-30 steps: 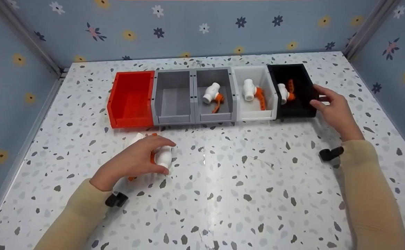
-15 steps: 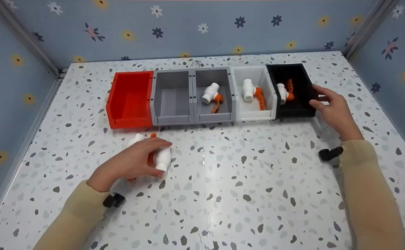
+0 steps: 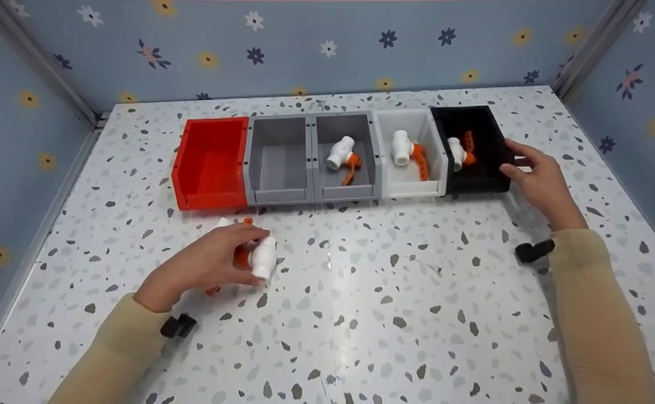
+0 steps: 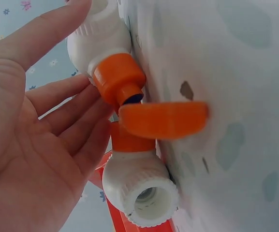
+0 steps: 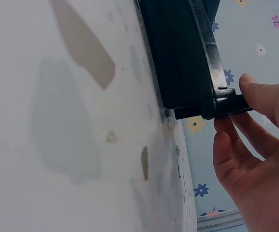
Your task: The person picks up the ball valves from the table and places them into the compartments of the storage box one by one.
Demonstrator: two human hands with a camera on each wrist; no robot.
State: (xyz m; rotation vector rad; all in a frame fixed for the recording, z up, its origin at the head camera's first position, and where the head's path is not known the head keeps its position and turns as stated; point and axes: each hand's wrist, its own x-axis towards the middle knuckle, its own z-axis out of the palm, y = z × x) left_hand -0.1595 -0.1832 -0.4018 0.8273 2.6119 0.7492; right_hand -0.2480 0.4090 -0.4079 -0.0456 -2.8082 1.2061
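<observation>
My left hand (image 3: 201, 266) curves round a white ball valve (image 3: 264, 258) with an orange handle on the table, thumb at one end and index finger at the other. A second ball valve (image 4: 129, 174) lies beside it, mostly covered by the hand in the head view; its open pipe end faces the camera in the left wrist view. At the far right, my right hand (image 3: 543, 179) pinches the side rim of the black bin (image 3: 481, 182) between thumb and fingers. Inside that bin lies another ball valve (image 3: 456, 154).
Left of the black bin, a white bin (image 3: 414, 189) and a grey bin (image 3: 347, 193) each hold one ball valve. Another grey bin (image 3: 279, 168) and a red bin (image 3: 212, 163) finish the row. Flower-patterned walls (image 3: 327, 73) enclose the speckled table (image 3: 394, 348).
My left hand has drawn slightly left, showing more of the white valve body, which has shifted little. The right hand stays on the black bin's rim.
</observation>
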